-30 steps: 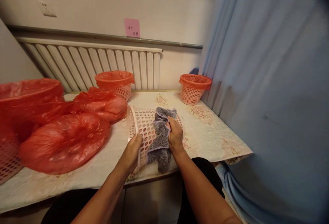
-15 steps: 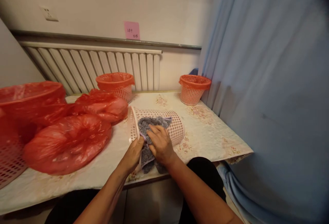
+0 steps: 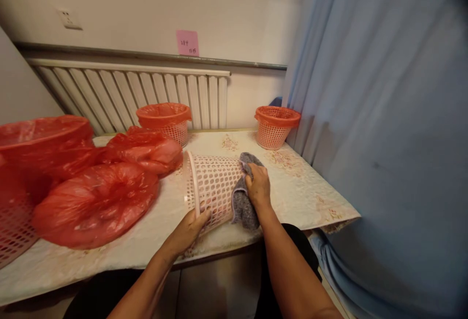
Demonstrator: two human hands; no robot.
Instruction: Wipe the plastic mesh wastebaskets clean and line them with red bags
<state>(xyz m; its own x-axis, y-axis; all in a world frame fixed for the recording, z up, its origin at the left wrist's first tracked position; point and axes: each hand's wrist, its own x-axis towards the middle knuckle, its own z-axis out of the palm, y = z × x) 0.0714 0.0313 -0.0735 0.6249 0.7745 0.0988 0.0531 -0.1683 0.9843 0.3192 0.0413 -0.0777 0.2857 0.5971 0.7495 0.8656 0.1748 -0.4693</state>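
Grey cloth (image 3: pixel 244 207) has been shifted, since the earlier frame, from beside the left hand (image 3: pixel 190 226) to the base end of the pale pink basket (image 3: pixel 217 182), carried there by the right hand (image 3: pixel 259 187). Basket lying on its side between the two hands, mouth toward the left fingers. Rim pinched between left thumb, laid along the outer wall, and left fingers, mostly hidden behind the mesh. Cloth bunched in the curled right fingers, a loose flap hanging below them; right fingertips are covered, and their exact grip cannot be told.

Rolling is judged the chief risk: the wall is round, and the basket is gripped only at the left fingers, so that uneven pressure from the right could turn it toward the near edge of the table cover (image 3: pixel 310 189). Snagging of the hanging flap could be caused by the holes beside the right fingers. Under a hard leftward push, the rim could be driven past the left fingers into the red bag (image 3: pixel 98 207) beyond them, and the bag crumpled or displaced.
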